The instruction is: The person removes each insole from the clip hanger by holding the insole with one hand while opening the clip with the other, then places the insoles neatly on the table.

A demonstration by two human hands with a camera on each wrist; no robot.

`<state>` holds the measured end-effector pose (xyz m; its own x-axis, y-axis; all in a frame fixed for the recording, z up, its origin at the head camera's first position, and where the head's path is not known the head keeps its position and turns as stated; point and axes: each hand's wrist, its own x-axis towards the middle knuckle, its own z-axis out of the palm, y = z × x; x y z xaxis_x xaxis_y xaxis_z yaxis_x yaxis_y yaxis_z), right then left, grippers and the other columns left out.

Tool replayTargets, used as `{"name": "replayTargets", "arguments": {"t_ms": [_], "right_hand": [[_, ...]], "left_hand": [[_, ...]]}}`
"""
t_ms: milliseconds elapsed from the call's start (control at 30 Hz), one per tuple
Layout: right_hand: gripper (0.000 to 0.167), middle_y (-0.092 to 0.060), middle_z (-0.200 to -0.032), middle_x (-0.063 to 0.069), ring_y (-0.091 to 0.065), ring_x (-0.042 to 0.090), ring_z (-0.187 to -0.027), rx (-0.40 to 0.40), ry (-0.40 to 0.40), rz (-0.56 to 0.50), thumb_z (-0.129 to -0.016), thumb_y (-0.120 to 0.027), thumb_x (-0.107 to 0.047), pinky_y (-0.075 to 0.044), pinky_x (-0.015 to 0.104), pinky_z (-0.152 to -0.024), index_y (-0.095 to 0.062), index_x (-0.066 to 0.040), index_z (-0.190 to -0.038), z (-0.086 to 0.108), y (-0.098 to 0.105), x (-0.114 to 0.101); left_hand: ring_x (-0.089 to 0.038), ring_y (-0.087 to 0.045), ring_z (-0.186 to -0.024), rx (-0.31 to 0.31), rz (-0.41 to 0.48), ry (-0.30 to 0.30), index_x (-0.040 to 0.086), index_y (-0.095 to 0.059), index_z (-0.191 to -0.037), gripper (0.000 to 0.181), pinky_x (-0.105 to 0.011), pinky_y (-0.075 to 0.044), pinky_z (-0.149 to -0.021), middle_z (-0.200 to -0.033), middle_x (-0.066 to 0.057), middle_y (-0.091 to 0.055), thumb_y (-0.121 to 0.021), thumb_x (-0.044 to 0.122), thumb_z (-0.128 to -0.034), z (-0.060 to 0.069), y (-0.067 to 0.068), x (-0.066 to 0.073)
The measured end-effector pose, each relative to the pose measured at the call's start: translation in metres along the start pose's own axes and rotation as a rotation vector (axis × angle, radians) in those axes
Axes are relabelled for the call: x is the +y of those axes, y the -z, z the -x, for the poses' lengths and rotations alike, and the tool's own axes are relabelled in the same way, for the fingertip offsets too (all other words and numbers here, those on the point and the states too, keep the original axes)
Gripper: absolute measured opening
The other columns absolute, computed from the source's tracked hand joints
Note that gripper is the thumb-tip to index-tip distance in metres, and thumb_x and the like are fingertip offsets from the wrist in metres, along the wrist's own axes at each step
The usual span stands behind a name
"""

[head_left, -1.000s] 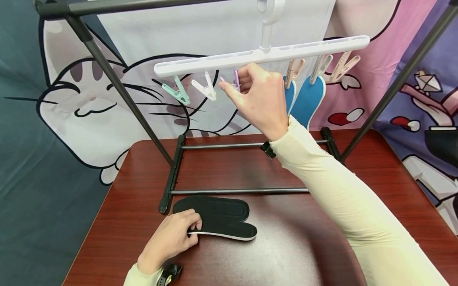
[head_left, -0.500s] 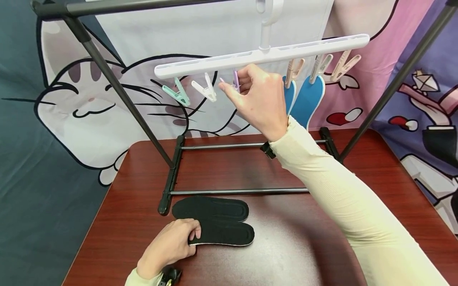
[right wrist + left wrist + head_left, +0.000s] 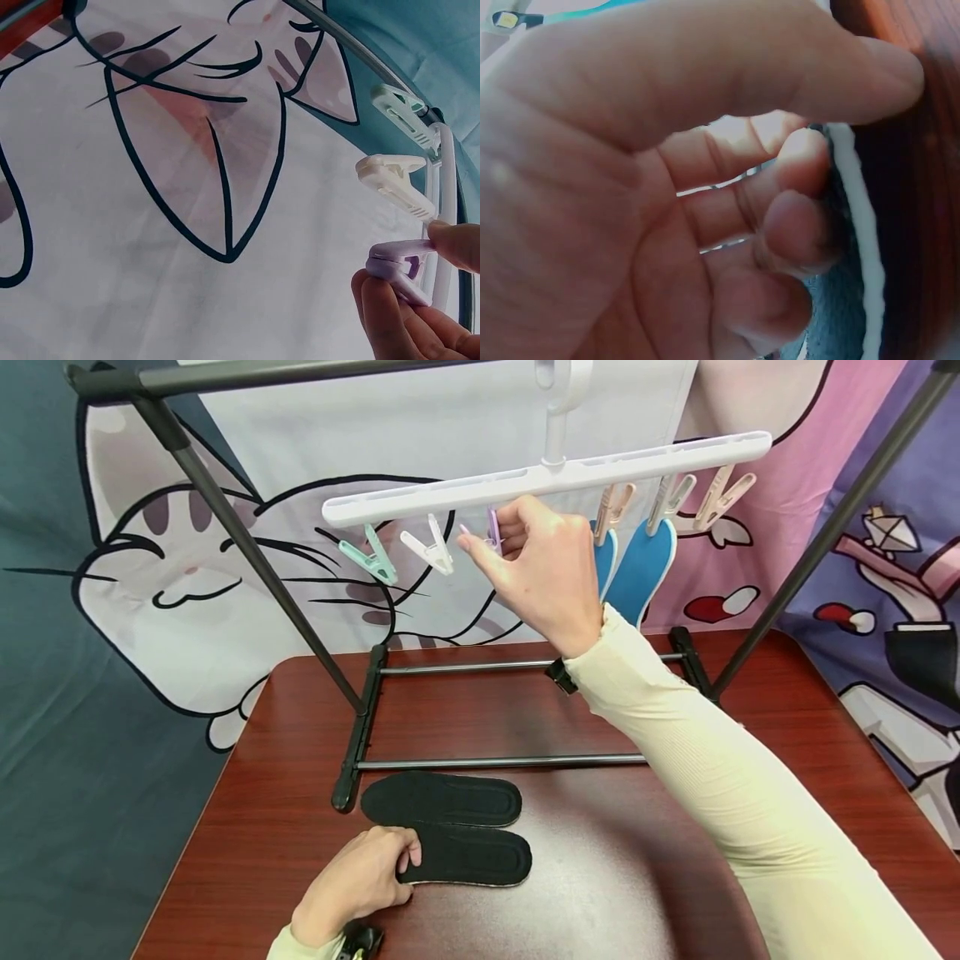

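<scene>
My right hand [image 3: 546, 568] pinches the purple clothespin [image 3: 492, 529] under the white hanger bar [image 3: 450, 496]; in the right wrist view thumb and fingers grip the purple clothespin [image 3: 401, 268] from both sides. At the table, my left hand [image 3: 360, 877] holds the left end of the nearer black insole [image 3: 472, 857], thumb at its near edge. In the left wrist view curled fingers [image 3: 799, 225] lie against the insole with its white edge [image 3: 866, 240]. The other black insole [image 3: 442, 797] lies just behind, flat.
White [image 3: 431, 547] and mint [image 3: 372, 558] clothespins hang left of my right hand. On the right, blue insoles [image 3: 641, 564] hang from clips, beside another beige clothespin [image 3: 722, 502]. A dark metal rack [image 3: 502, 762] stands on the brown table [image 3: 285, 777] before a printed cloth.
The nearer insole has been lowered and turned flatter, its right end shifting slightly toward me with my left hand. My right hand stays at the purple clothespin. The blue insoles have swung slightly left.
</scene>
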<state>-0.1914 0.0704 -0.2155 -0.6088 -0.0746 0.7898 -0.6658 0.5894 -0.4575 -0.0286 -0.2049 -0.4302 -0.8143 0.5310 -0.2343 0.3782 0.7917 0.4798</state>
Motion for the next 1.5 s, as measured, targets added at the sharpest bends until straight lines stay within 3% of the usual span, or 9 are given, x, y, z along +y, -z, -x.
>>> {"name": "replayTargets", "arguments": {"t_ms": [200, 433, 800, 1067, 1400, 1500], "right_hand": [[0.033, -0.076, -0.086, 0.009, -0.073, 0.015, -0.073, 0.016, 0.011, -0.009, -0.087, -0.079, -0.030, -0.057, 0.032, -0.071, -0.070, 0.001, -0.091, -0.001, -0.001, 0.000], [0.033, -0.076, -0.086, 0.009, -0.072, 0.013, -0.072, 0.010, 0.031, 0.003, -0.087, -0.078, -0.031, -0.055, 0.027, -0.071, -0.070, 0.001, -0.093, -0.002, -0.003, 0.000], [0.036, -0.076, -0.088, 0.009, -0.073, 0.015, -0.074, 0.002, 0.006, -0.025, -0.086, -0.081, -0.029, -0.056, 0.029, -0.073, -0.071, 0.002, -0.099, -0.002, -0.005, -0.002], [0.037, -0.076, -0.088, 0.011, -0.073, 0.016, -0.073, 0.008, 0.010, -0.050, -0.084, -0.082, -0.027, -0.057, 0.027, -0.071, -0.071, 0.003, -0.100, 0.001, 0.000, -0.002], [0.038, -0.076, -0.089, 0.012, -0.074, 0.014, -0.073, 0.011, 0.022, -0.048, -0.086, -0.080, -0.029, -0.056, 0.022, -0.071, -0.071, 0.004, -0.103, 0.006, 0.006, -0.001], [0.038, -0.076, -0.091, 0.012, -0.074, 0.016, -0.075, -0.005, -0.008, -0.048, -0.087, -0.079, -0.029, -0.056, 0.021, -0.073, -0.071, 0.003, -0.104, 0.007, 0.010, 0.000]], "left_hand": [[-0.002, -0.040, -0.055, -0.001, -0.005, 0.005, 0.023, -0.059, -0.081, 0.028, -0.025, -0.038, -0.055, -0.069, 0.015, -0.047, -0.076, 0.006, -0.0672, -0.002, 0.000, 0.001], [0.000, -0.043, -0.056, 0.000, 0.006, 0.016, 0.023, -0.060, -0.077, 0.026, -0.025, -0.040, -0.057, -0.066, 0.016, -0.049, -0.084, 0.019, -0.0698, -0.005, 0.001, 0.002], [0.000, -0.043, -0.055, 0.026, -0.018, -0.006, 0.022, -0.064, -0.081, 0.016, -0.024, -0.040, -0.055, -0.066, 0.015, -0.047, -0.080, 0.025, -0.0787, -0.015, 0.002, 0.010], [0.000, -0.042, -0.054, 0.065, -0.042, -0.047, 0.028, -0.053, -0.069, 0.029, -0.023, -0.038, -0.052, -0.064, 0.017, -0.045, -0.079, 0.026, -0.0810, -0.023, 0.002, 0.020], [0.001, -0.041, -0.054, 0.191, -0.076, -0.094, 0.027, -0.052, -0.071, 0.029, -0.022, -0.037, -0.049, -0.066, 0.017, -0.045, -0.075, 0.025, -0.0887, -0.045, 0.002, 0.044], [0.001, -0.041, -0.053, 0.244, -0.104, -0.103, 0.027, -0.052, -0.072, 0.028, -0.022, -0.036, -0.048, -0.066, 0.017, -0.044, -0.075, 0.026, -0.0887, -0.052, 0.004, 0.052]]}}
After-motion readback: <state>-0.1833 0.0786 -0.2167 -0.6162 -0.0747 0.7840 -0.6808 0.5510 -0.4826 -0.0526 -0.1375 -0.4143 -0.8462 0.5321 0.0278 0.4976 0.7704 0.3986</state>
